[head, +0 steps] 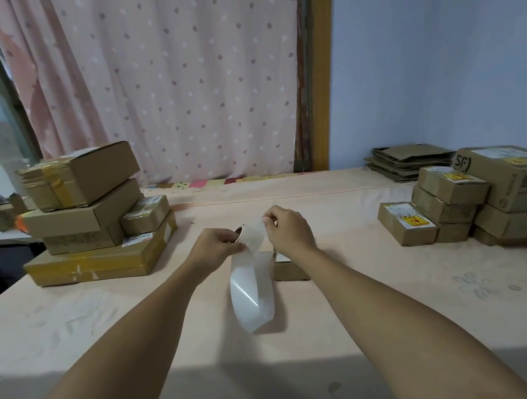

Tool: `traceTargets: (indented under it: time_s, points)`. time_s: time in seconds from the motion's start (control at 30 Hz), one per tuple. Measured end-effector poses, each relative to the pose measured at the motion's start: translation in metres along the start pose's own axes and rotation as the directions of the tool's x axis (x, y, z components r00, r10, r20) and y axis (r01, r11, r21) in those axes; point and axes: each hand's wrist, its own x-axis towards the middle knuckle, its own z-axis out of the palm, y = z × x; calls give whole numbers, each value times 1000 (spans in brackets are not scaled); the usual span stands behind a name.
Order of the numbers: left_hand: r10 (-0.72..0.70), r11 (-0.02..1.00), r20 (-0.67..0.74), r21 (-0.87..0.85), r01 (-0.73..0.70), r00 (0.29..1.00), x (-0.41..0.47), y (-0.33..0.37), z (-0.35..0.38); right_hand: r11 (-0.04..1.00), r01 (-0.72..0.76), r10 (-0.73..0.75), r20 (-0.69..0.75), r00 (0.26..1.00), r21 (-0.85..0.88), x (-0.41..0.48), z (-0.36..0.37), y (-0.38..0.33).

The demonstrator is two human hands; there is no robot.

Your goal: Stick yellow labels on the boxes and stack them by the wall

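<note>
While the left hand grips the label roll, the right hand, pinching a label at three o'clock, should peel slowly.

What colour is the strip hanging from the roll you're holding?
White, slightly glossy. The strip shows best in the head view.

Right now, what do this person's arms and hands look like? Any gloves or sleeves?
Two bare hands: the left hand and right hand wear no gloves, and no ring, watch or bracelet shows. The left forearm and right forearm are uncovered, no sleeve in view.
</note>
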Motion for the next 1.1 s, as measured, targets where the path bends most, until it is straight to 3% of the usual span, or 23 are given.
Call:
traceTargets:
  time_s: [0.2,0.4,0.67,0.8,0.83,0.9,0.97,1.0,1.1]
  points:
    - [-41,961,-2,274,40,999,2,-21,-13,956,-193,209,-50,977,221,4,-5,11]
    - [-76,755,-80,646,110,994,-3,-48,-18,939,-273,277,10,961,209,-3,-9,25]
    - [-100,619,-111,771,149,989,3,-38,-5,864,-388,395,47,918,321,-3,-20,48]
    - [65,505,-138,859,87,988,7,-23,6,828,-389,405,49,913,403,-5,-21,53]
    - [105,523,-158,848,81,982,9,-20,11,822,-384,405,42,913,420,-5,-21,54]
    - [86,690,-208,718,92,974,9,-8,23,813,-367,402,22,916,451,-6,-22,56]
    - [-52,916,-196,382,125,979,11,9,36,798,-349,392,16,920,492,-8,-23,58]
    - [-121,969,-159,195,151,980,12,19,43,790,-340,387,16,922,511,-9,-24,58]
    - [-233,966,-33,-125,227,972,16,42,59,785,-326,378,8,926,527,-12,-26,61]
